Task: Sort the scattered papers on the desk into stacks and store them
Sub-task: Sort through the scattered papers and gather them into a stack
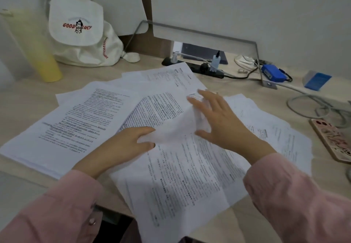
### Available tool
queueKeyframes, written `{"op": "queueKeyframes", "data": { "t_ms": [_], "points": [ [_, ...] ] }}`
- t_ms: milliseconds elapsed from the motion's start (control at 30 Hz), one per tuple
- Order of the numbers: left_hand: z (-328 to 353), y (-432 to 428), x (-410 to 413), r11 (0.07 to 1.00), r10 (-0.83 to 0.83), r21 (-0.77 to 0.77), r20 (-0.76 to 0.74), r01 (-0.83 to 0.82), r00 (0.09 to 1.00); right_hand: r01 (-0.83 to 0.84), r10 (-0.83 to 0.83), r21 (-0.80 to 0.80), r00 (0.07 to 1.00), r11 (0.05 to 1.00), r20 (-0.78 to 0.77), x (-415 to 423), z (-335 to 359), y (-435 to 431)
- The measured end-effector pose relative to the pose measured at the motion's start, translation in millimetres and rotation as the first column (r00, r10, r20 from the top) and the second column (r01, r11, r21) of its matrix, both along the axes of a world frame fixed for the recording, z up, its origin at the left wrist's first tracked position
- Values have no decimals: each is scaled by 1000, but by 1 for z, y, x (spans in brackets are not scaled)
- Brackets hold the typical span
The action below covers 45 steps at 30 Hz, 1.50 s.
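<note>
Desk (237, 91): papers (91, 121) spread overlapping across centre, none squared into stacks. Top sheet (171, 128) buckled upward mid-pile. Left hand (125, 144) pinches its near corner; right hand (222, 121) flat, fingers spread against fold. Lift clear, avoid dragging neighbours.

Pale wood desk (247, 89) against white wall (247, 5) — soft, even light.

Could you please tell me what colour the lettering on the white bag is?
Red; the lettering shows best in the head view.
</note>
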<state>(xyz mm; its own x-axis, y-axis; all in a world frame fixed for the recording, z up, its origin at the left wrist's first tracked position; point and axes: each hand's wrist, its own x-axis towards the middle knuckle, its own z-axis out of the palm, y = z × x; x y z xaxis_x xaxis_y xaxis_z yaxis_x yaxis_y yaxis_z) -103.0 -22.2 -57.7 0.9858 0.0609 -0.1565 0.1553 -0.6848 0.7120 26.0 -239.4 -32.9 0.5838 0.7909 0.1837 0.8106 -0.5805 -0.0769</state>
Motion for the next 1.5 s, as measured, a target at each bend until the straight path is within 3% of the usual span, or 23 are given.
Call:
{"op": "queueKeyframes", "data": {
  "t_ms": [67, 133, 267, 333, 433, 533, 667, 733, 833, 900, 967, 1100, 1133, 1200, 1267, 1400, 1500],
  "points": [
    [12, -3, 3, 990, -7, 140, 57, -1, 998, -94, 94, -9, 990, 996, 102, -4, 4, 8],
    [24, -8, 3, 973, -1, 229, 94, -20, 996, -85, 86, -11, 988, 996, 124, -5, 10, 9],
    [38, -12, 5, 928, 87, 339, 212, -156, 973, 163, -176, -84, 967, 983, -183, -8, 20, -13],
    [36, -12, 7, 914, 195, 273, 354, -300, 915, 291, -295, -53, 923, 955, -249, -5, 19, -33],
    [24, -13, 12, 905, 350, 24, 525, -424, 776, 497, -416, 99, 806, 862, -422, 3, 15, -67],
    [12, -26, 22, 854, 520, -246, 386, -458, 762, 662, -359, 277, 656, 696, -664, -1, 10, -93],
    [-7, -56, 26, 707, 537, -559, 24, -435, 843, 829, 7, 358, 393, 430, -919, -18, -6, -109],
    [-16, -68, 21, 583, 416, -713, -152, -391, 897, 861, 159, 339, 300, 380, -941, -30, -17, -108],
    [-29, -78, 15, 505, 279, -798, -211, -330, 937, 861, 228, 282, 199, 423, -953, -47, -32, -99],
    [-32, -84, 14, 544, 304, -766, -199, -341, 932, 831, 216, 247, 157, 498, -964, -55, -37, -94],
    [-34, -84, 15, 580, 382, -719, -177, -384, 907, 819, 85, 218, 204, 530, -975, -56, -39, -94],
    [-35, -79, 20, 648, 538, -598, -80, -472, 839, 868, -337, 285, 432, 405, -837, -29, -43, -120],
    [-37, -77, 20, 674, 555, -557, -54, -486, 830, 890, -414, 282, 422, 359, -806, -20, -46, -130],
    [-42, -75, 21, 711, 576, -474, -30, -519, 817, 949, -483, 209, 301, 236, -822, -6, -49, -145],
    [-48, -73, 20, 726, 587, -416, -40, -548, 809, 973, -409, 140, 205, 183, -889, -1, -48, -156],
    [-49, -71, 22, 745, 569, -390, -53, -542, 821, 982, -214, 93, 128, 165, -968, 3, -46, -158],
    [-46, -69, 23, 742, 561, -395, -76, -542, 824, 963, -154, 48, 92, 265, -984, -1, -48, -151]
  ]
}}
